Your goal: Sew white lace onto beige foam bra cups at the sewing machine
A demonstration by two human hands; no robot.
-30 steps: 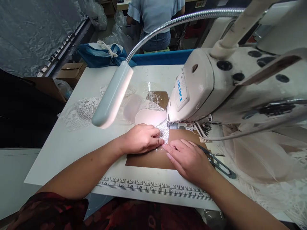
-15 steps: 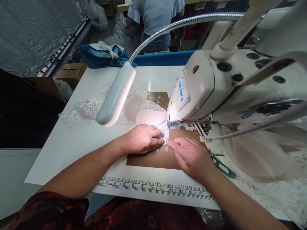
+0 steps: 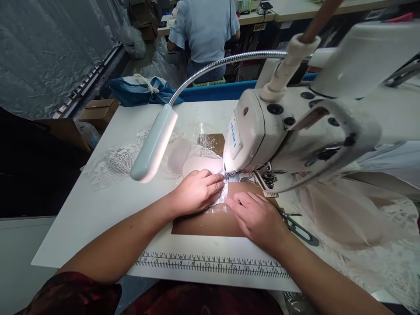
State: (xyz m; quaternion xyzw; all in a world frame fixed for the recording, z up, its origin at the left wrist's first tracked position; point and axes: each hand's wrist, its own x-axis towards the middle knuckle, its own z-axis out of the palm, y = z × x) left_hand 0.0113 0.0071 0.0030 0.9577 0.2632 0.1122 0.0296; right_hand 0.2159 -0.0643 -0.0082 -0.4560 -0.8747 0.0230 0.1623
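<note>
My left hand (image 3: 197, 191) lies on a small piece of white lace (image 3: 223, 192), fingers together and curled, pinning it to the table just in front of the needle of the white sewing machine (image 3: 262, 131). My right hand (image 3: 254, 214) rests flat beside it on a brown panel (image 3: 203, 225), fingertips touching the lace's lower edge. Behind the needle lie pale padded cups (image 3: 197, 164) and more lace (image 3: 111, 162).
A gooseneck lamp (image 3: 154, 144) hangs over the left of the table (image 3: 98, 210). Thread snips (image 3: 298, 229) lie right of my right hand. A printed ruler (image 3: 210, 264) runs along the front edge. Beige fabric and lace (image 3: 348, 218) pile at the right. A person sits beyond.
My view has tilted up a little. Both hands have crept slightly toward the needle with the lace; my right fingers have drawn closer together.
</note>
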